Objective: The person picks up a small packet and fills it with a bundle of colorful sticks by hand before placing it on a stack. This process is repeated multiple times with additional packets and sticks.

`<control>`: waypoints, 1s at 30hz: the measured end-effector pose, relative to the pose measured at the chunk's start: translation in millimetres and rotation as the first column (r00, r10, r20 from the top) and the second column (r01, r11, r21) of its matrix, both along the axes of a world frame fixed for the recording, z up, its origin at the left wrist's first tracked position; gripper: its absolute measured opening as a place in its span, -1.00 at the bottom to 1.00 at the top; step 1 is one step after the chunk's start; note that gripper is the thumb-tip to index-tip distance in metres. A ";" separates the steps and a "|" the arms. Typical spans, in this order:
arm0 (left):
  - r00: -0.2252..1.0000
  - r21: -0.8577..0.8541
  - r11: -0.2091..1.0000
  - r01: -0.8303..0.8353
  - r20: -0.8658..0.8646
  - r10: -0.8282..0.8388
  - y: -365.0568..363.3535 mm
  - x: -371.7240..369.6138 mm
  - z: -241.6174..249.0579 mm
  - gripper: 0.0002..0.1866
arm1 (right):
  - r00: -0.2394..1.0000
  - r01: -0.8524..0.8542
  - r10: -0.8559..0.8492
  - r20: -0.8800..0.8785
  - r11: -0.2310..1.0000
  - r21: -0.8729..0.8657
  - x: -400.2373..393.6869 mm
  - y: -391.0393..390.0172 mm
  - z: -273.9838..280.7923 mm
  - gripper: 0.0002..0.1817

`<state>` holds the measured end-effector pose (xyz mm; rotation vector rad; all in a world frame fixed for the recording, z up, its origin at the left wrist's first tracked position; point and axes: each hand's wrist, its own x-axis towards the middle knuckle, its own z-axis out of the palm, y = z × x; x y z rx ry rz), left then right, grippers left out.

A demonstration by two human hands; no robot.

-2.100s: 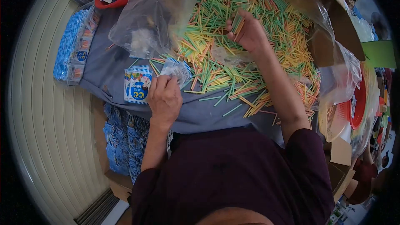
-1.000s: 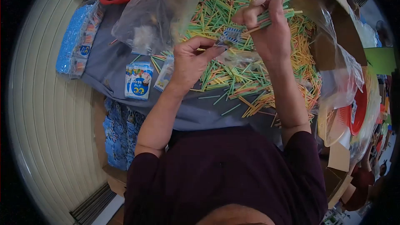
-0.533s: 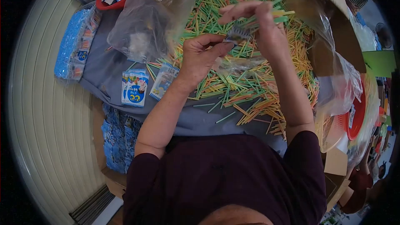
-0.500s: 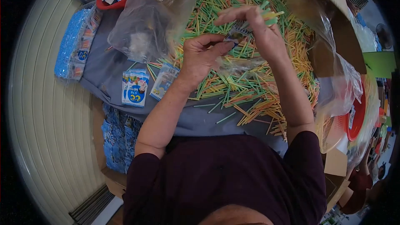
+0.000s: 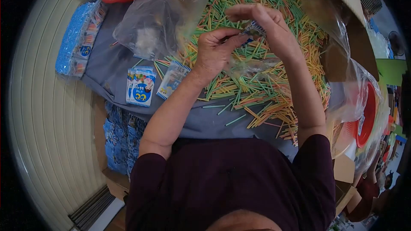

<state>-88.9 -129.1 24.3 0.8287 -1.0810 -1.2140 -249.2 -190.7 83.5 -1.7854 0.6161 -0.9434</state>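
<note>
Above the heap of coloured sticks [image 5: 265, 72], toward twelve o'clock, a small blue-printed packet [image 5: 252, 29] is pinched between both hands. The left hand [image 5: 216, 53] is closed on the packet's near edge, apparently to keep its mouth steady, while the right hand [image 5: 267, 28] is curled over the far end; whether sticks are enclosed in that hand cannot be told. At nine o'clock, more printed packets [image 5: 141, 86] are laid flat on the grey cloth [image 5: 115, 66] within easy reach. A clear plastic bag [image 5: 150, 21] is slumped at eleven o'clock.
</note>
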 end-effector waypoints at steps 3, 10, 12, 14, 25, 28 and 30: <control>0.999 0.073 0.997 -0.003 -0.039 0.005 5.4 8.9 -0.4 -0.81 | 0.925 0.100 -0.167 0.341 0.974 0.204 -10.4 -3.0 5.8 -0.52; 0.971 -0.123 0.992 -0.014 -0.238 -0.016 46.5 48.1 -18.5 -0.81 | 0.612 -0.122 -0.370 -0.699 0.829 -0.545 -39.4 18.1 -55.9 -0.81; 0.995 -0.145 0.986 -0.078 -0.068 0.069 60.1 55.4 -28.5 -0.78 | 0.490 -0.204 -0.495 -0.717 0.735 -0.646 -29.3 21.4 -64.1 -0.89; 0.993 -0.163 0.980 -0.112 -0.059 0.104 73.8 54.7 -23.3 -0.76 | 0.401 -0.232 -0.508 -0.763 0.749 -0.621 -20.1 19.6 -59.7 -0.85; 0.968 -0.498 0.867 0.026 0.228 0.102 102.3 76.3 -8.7 -0.84 | 0.384 -0.198 -0.509 -0.771 0.770 -0.607 -22.7 25.9 -68.0 -0.68; 0.967 -0.508 0.862 0.007 0.224 0.124 105.4 79.4 -6.6 -0.85 | 0.473 -0.096 -0.565 -0.676 0.729 -0.678 -30.4 18.8 -70.6 -0.71; 0.964 -0.509 0.861 -0.004 0.227 0.139 106.8 80.1 -5.7 -0.84 | 0.517 0.093 -0.542 -0.662 0.805 -0.586 -26.9 28.1 -42.8 -0.68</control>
